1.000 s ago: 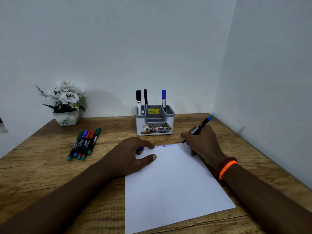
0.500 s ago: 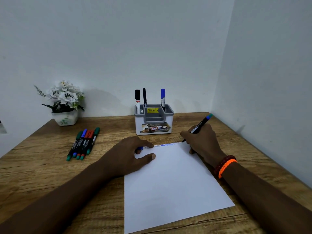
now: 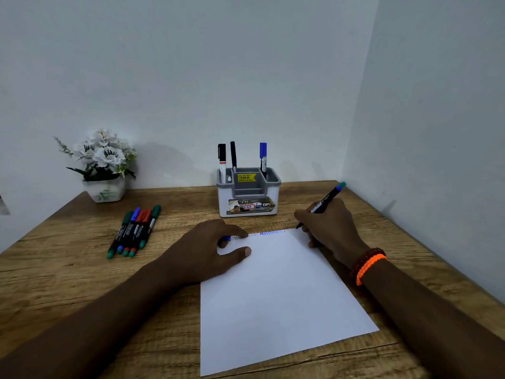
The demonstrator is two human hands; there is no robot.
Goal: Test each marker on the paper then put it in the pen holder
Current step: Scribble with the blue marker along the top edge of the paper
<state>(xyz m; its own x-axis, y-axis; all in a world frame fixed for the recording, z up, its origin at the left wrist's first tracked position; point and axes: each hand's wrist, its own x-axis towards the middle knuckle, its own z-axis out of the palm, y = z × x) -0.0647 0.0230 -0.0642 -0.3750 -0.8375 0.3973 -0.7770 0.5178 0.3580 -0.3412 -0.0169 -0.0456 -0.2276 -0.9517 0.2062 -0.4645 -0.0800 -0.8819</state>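
1. While the right hand (image 3: 329, 227) grips a marker (image 3: 322, 205) in a writing hold, the tip of the marker touches the far right corner of the paper (image 3: 276, 294).
2. The marker has a black barrel with white print, and its upper end is blue and teal; it slants up and away toward the right wall.
3. The left hand (image 3: 207, 250) lies on the near left part of the paper's top edge, thumb stretched out on the sheet. A small blue cap (image 3: 226, 238) shows under its curled fingers, which seem to pinch it.
4. The paper is white and lies a little askew on the wooden table (image 3: 68, 283). A row of scribbles (image 3: 269, 233), dark at the left and blue at the right, runs along its far edge.
5. The pen holder (image 3: 248, 196) stands just beyond the paper. It is white with a grey insert and a yellow price sticker. Three markers stand upright in it: two black (image 3: 228, 157) at the left and one blue (image 3: 263, 155) at the right.
6. Five more markers (image 3: 134, 231) lie side by side on the table to the left: green, blue, two red, green.
7. A white pot of white flowers (image 3: 102, 165) stands in the far left corner by the wall.
8. Red and orange bracelets (image 3: 369, 265) circle the right wrist.
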